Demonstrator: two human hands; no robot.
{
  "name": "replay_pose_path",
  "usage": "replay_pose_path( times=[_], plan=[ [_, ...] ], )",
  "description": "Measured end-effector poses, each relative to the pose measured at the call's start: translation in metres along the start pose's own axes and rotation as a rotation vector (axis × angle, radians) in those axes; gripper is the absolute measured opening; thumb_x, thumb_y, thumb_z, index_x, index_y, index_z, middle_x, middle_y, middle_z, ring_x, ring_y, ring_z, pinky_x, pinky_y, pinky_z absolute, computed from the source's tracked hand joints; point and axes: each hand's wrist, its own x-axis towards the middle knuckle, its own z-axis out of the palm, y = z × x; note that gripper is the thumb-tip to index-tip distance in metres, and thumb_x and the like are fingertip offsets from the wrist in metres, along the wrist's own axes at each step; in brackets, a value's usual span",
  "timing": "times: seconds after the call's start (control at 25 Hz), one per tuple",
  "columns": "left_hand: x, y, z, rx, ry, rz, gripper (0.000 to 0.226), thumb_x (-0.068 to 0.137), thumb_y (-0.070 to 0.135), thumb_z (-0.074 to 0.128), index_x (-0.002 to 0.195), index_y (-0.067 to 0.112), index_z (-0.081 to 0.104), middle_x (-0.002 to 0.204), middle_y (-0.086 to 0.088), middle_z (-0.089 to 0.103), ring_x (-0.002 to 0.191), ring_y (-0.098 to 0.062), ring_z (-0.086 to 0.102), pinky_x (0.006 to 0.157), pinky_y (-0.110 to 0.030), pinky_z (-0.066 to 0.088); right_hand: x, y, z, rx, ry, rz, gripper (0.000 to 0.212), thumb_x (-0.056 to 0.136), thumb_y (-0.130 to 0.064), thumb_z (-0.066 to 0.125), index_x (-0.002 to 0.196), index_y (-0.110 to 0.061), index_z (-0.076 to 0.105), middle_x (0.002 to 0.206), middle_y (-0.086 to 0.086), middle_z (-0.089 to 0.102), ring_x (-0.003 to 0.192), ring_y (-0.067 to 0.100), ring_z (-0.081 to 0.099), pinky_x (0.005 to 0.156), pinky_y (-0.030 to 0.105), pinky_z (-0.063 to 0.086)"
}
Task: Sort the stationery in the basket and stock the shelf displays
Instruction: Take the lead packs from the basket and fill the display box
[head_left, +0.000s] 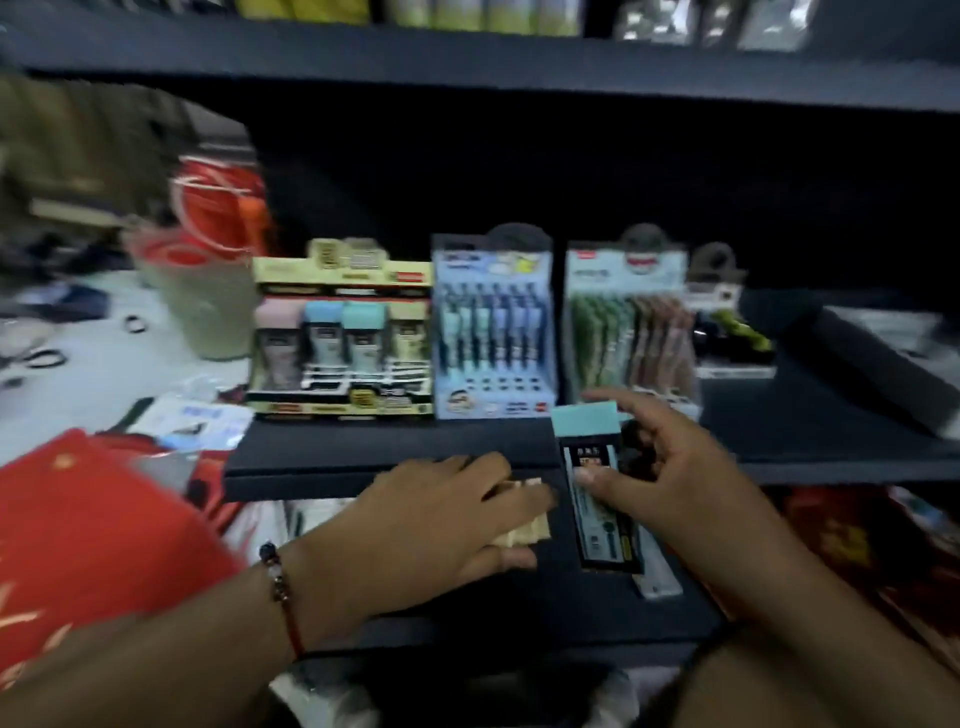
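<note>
- A red bag fills the lower left corner, blurred, with a white table behind it.
- On that table stands a pale bucket with red items inside it, and scissors lie near the left edge.
- The left hand, with a beaded bracelet on its wrist, has its fingers curled round a small beige pack, holding it just in front of the dark shelf.
- At the back of the shelf stands a cream display box with pink, blue, teal and cream packs in a row.
- Just right of it stands a light blue pen display, and next to that a display of green and brown pens.
- The right hand pinches a teal-capped pack between thumb and fingers, tilted, at the shelf's front edge below the green and brown pens.
- At the far right of the shelf a dark tray lies tilted; what it holds is too blurred to tell.
</note>
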Motion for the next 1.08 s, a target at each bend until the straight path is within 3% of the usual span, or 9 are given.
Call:
replay_pose_path(
  times=[0.12,0.2,0.32,0.44,0.56,0.76,0.84,0.92,1.08],
  plan=[
    [-0.046,-0.030,-0.002,-0.003,0.026,-0.165,0.050,0.094,0.060,0.027,0.132,0.033,0.045,0.099,0.007,0.055,0.074,-0.012,0.060,0.050,-0.024,0.044,0.039,-0.020,0.046,-0.172,-0.101,-0.118,0.057,0.091,-0.030,0.070,0.124,-0.067,0.040,0.114,0.003,0.064,0.099,0.027,0.062,0.083,0.051,0.055],
    [-0.079,-0.044,-0.004,-0.007,0.010,-0.268,0.050,0.093,0.060,0.029,0.133,0.033,0.044,0.100,0.006,0.058,0.077,-0.013,0.061,0.055,-0.024,0.047,0.060,-0.034,0.073,-0.136,-0.162,-0.215,0.045,0.092,-0.029,0.068,0.118,-0.061,0.049,0.104,-0.004,0.067,0.085,0.019,0.067,0.073,0.047,0.058],
    [-0.111,-0.063,-0.015,-0.045,-0.016,-0.415,0.055,0.092,0.068,0.023,0.138,0.040,0.033,0.109,0.008,0.055,0.088,-0.013,0.060,0.063,-0.028,0.050,0.083,-0.050,0.102,-0.073,-0.234,-0.302,0.036,0.091,-0.026,0.069,0.107,-0.058,0.059,0.100,-0.022,0.067,0.082,0.002,0.067,0.074,0.037,0.060],
    [-0.117,-0.073,-0.019,-0.076,-0.006,-0.485,0.057,0.091,0.073,0.018,0.139,0.045,0.027,0.121,0.011,0.050,0.099,-0.013,0.057,0.069,-0.029,0.050,0.102,-0.057,0.122,0.070,-0.239,-0.322,0.035,0.090,-0.025,0.071,0.102,-0.057,0.063,0.107,-0.024,0.066,0.090,-0.004,0.065,0.080,0.028,0.058],
    [-0.114,-0.095,-0.015,-0.205,0.028,-0.590,0.058,0.085,0.075,0.014,0.140,0.055,0.016,0.131,0.022,0.043,0.106,-0.005,0.052,0.079,-0.023,0.045,0.134,-0.075,0.137,0.149,-0.182,-0.363,0.029,0.090,-0.025,0.071,0.110,-0.045,0.069,0.108,-0.019,0.070,0.089,0.001,0.069,0.084,0.034,0.059],
    [-0.100,-0.145,-0.007,-0.376,0.130,-0.662,0.052,0.089,0.070,0.027,0.138,0.053,0.030,0.116,0.030,0.049,0.075,0.009,0.051,0.067,-0.007,0.035,0.172,-0.065,0.157,0.210,-0.106,-0.429,0.027,0.090,-0.021,0.071,0.110,-0.039,0.072,0.106,-0.013,0.072,0.093,0.006,0.069,0.084,0.032,0.059],
    [-0.091,-0.148,0.003,-0.401,0.116,-0.605,0.052,0.088,0.071,0.025,0.138,0.055,0.027,0.121,0.027,0.051,0.076,0.010,0.053,0.071,-0.014,0.042,0.174,-0.050,0.166,0.235,-0.058,-0.402,0.027,0.089,-0.022,0.071,0.107,-0.042,0.072,0.089,-0.012,0.071,0.078,0.013,0.068,0.071,0.028,0.058],
    [-0.084,-0.155,0.017,-0.410,0.087,-0.573,0.051,0.088,0.073,0.021,0.138,0.059,0.021,0.130,0.024,0.052,0.092,0.004,0.057,0.080,-0.025,0.050,0.183,-0.048,0.172,0.258,-0.015,-0.389,0.026,0.090,-0.022,0.071,0.109,-0.040,0.072,0.065,-0.015,0.060,0.058,0.011,0.055,0.055,0.021,0.050],
    [-0.083,-0.175,0.035,-0.392,0.097,-0.605,0.055,0.086,0.077,0.014,0.138,0.059,0.019,0.132,0.023,0.052,0.105,-0.001,0.057,0.084,-0.027,0.050,0.208,-0.053,0.180,0.247,0.021,-0.399,0.025,0.091,-0.024,0.070,0.109,-0.041,0.071,0.053,-0.013,0.049,0.051,0.010,0.045,0.050,0.020,0.044]
  ],
)
